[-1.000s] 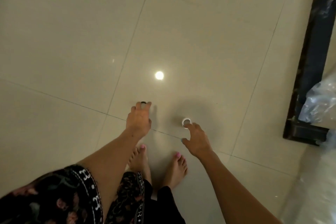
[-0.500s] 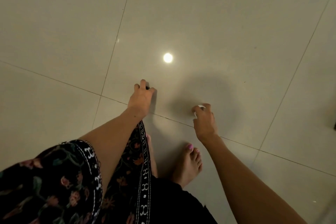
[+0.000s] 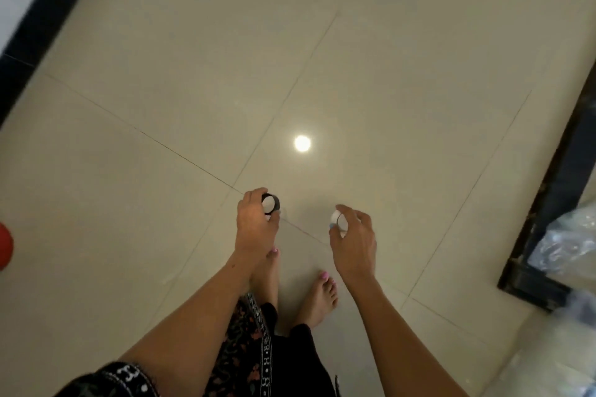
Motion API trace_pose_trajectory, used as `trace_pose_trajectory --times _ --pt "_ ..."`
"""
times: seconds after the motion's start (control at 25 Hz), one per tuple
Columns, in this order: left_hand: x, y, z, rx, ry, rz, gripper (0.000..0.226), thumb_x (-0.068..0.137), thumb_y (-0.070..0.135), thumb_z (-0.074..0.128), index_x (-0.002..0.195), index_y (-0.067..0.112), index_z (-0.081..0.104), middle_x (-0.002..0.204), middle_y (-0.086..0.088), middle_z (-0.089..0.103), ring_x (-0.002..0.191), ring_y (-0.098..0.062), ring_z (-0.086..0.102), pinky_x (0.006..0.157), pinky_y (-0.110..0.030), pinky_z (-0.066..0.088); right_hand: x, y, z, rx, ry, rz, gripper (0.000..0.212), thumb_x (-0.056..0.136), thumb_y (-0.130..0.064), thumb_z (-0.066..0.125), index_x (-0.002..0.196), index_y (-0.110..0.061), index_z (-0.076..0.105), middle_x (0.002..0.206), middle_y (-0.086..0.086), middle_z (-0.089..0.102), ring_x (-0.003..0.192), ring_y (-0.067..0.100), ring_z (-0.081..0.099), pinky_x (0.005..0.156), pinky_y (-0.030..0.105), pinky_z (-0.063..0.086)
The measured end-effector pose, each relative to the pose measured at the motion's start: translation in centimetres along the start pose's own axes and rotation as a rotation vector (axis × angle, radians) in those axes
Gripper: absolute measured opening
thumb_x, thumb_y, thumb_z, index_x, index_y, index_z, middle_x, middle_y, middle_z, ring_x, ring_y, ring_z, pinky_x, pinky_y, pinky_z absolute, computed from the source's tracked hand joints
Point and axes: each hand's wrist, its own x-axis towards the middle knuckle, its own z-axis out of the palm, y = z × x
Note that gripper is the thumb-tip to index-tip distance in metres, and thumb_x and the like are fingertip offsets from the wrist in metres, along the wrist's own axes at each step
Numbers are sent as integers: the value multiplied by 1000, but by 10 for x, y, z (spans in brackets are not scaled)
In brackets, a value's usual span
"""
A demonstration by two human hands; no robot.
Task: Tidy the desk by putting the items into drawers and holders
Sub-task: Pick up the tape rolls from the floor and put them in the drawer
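Gleaming beige floor tiles (image 3: pixel 161 235), dark skirting (image 3: pixel 548 203) alongside.

Hands (image 3: pixel 256 226) (image 3: pixel 353 242) gripping tape rolls (image 3: pixel 270 204) (image 3: pixel 338 222)

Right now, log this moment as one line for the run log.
scene: standing on tiled floor | left hand: holds black ring-shaped roll | right hand: holds white ring-shaped roll | desk: not in view

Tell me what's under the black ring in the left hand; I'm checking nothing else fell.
Below the black ring, gripped by the left hand, only bare floor tile shows. The hand covers the tile beside it.
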Motion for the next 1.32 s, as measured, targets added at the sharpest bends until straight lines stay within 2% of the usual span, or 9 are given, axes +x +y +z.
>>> trace_pose_trajectory --times 0.16,0.24,0.36,0.52,0.6,0.68,1.08,1.24,1.32 --pt "-30 39 -96 -188 208 -76 44 77 2 70 118 8 57 109 -12 57 103 -28 53 88 -43 51 -40 -105 -58 23 11 -131 49 85 -20 61 130 -14 43 123 8 55 96 23 55 76 28 42" --pt "-49 55 -150 -267 341 -93 43 73 2 73 114 10 60 102 -10 58 95 -26 55 84 -38 51 -67 -156 -80 6 -4 -259 48 83 -23 62 127 -14 46 120 6 56 93 21 56 76 28 42" --pt "-86 75 -228 -365 497 -131 43 68 2 75 109 13 63 98 -6 56 84 -15 53 78 -23 45 -115 -218 -102 -18 -6 -460 49 81 -25 64 128 -20 50 120 1 57 103 20 57 81 29 46" --pt "-168 79 -319 -453 731 -161 44 67 -1 75 106 15 65 97 -3 54 80 -12 55 78 -29 54 -204 -281 -117 -15 -110 -711 52 82 -24 64 130 -19 47 123 -1 58 111 18 54 84 26 43" --pt "-217 76 -354 -455 848 -220 45 67 0 75 108 15 64 99 -2 54 82 -13 55 76 -19 51 -252 -303 -120 -20 -182 -847 52 82 -23 65 130 -16 47 122 -1 59 111 18 54 84 23 40" --pt "-271 68 -384 -448 969 -308 46 67 2 76 110 13 63 101 0 53 85 -13 55 76 -13 48 -299 -320 -120 -40 -271 -981 51 80 -23 67 128 -16 50 120 0 59 109 18 55 86 24 42" --pt "-514 6 -447 -513 1503 -734 42 66 9 79 105 13 64 100 0 56 94 -21 62 85 -40 55 -523 -367 -66 -192 -742 -1558 47 72 -26 71 117 -21 59 109 -3 64 90 20 62 73 27 45" --pt "-611 -19 -445 -483 1658 -941 40 67 12 79 103 17 63 101 1 60 94 -17 60 86 -35 54 -625 -343 -34 -221 -984 -1677 44 72 -30 72 113 -20 60 102 -5 66 83 15 62 73 29 49" --pt "-651 -33 -441 -454 1696 -1033 38 66 13 79 101 16 64 99 1 61 94 -16 60 84 -31 52 -670 -323 -20 -253 -1100 -1712 36 73 -28 73 106 -20 61 93 -8 65 78 12 61 66 24 45"
